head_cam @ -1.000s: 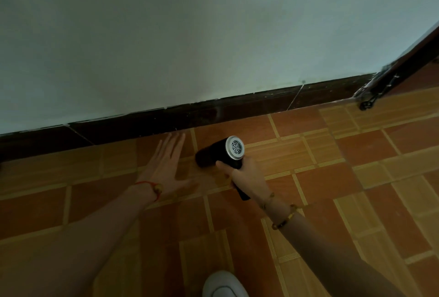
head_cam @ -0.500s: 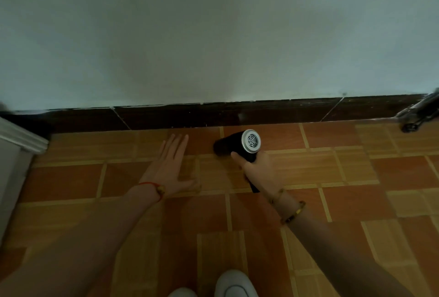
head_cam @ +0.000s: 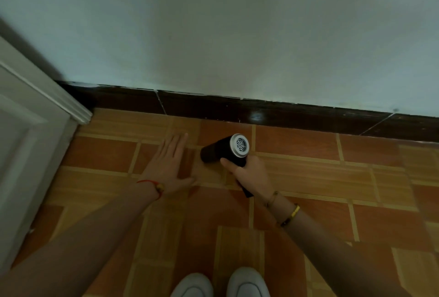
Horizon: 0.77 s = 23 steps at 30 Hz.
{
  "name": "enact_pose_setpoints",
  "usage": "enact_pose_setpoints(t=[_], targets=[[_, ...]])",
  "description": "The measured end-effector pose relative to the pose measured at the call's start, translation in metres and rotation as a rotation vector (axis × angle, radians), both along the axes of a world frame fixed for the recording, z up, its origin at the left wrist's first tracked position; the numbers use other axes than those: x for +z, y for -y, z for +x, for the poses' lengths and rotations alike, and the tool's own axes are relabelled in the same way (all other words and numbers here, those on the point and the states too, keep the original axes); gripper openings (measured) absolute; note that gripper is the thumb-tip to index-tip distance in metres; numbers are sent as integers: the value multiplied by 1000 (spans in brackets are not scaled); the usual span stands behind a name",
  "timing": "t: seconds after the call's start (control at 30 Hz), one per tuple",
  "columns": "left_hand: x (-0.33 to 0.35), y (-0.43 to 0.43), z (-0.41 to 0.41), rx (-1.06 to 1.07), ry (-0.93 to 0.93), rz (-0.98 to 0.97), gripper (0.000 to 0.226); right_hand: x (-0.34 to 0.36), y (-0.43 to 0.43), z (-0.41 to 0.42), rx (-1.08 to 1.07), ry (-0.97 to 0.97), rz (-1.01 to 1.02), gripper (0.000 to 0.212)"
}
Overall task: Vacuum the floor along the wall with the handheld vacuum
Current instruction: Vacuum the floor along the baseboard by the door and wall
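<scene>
- Terracotta and tan tiles in a block pattern make up the floor (head_cam: 297,154), smooth and faintly glossy. It meets a pale matte wall (head_cam: 237,35) along a dark, shiny skirting (head_cam: 285,112). A white moulded door frame (head_cam: 35,130) closes the strip at the far left.
- Head view: the handheld vacuum (head_cam: 221,151) sits low over the tiles, near the skirting but apart from it. Its body is a short black cylinder. The long axis runs roughly along the wall, with the silver-rimmed grille end to the right and the dark mouth to the left.
- The right hand (head_cam: 251,173) wraps its fingers round the black handle, which drops from the body towards the person. The barrel therefore lies ahead and left of the grip.
- The left hand (head_cam: 168,163) is flat, palm down, with straight fingers pointing at the wall. It holds nothing and lies just left of the vacuum's mouth. I cannot tell whether it touches the tiles.
- My judgement is that a sweep leftwards towards the door frame meets that flat hand first, so the hand must give way.
- Two white shoes (head_cam: 247,282) show at the bottom edge.
</scene>
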State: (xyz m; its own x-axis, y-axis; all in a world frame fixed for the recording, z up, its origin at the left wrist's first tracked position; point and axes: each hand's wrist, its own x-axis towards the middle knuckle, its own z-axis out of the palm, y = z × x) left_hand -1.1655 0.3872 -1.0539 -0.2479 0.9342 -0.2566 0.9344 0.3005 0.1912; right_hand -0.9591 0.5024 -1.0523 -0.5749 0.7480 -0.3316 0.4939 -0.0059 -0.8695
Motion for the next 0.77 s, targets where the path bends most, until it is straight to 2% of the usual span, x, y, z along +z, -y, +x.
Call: enact_pose_setpoints(t=[0.27, 0.47, 0.6, 0.77], targets=[[0, 29, -17, 85, -68, -17, 118, -8, -11, -15, -104, 20, 141, 40], [0, 49, -27, 128, -79, -31, 117, -7, 3, -35, -32, 3, 103, 32], [1, 65, -33, 172, -60, -7, 116, -2, 19, -53, 58, -28, 54, 19], [6, 90, -42, 224, -42, 11, 115, 2, 38, -75, 184, -35, -26, 17]])
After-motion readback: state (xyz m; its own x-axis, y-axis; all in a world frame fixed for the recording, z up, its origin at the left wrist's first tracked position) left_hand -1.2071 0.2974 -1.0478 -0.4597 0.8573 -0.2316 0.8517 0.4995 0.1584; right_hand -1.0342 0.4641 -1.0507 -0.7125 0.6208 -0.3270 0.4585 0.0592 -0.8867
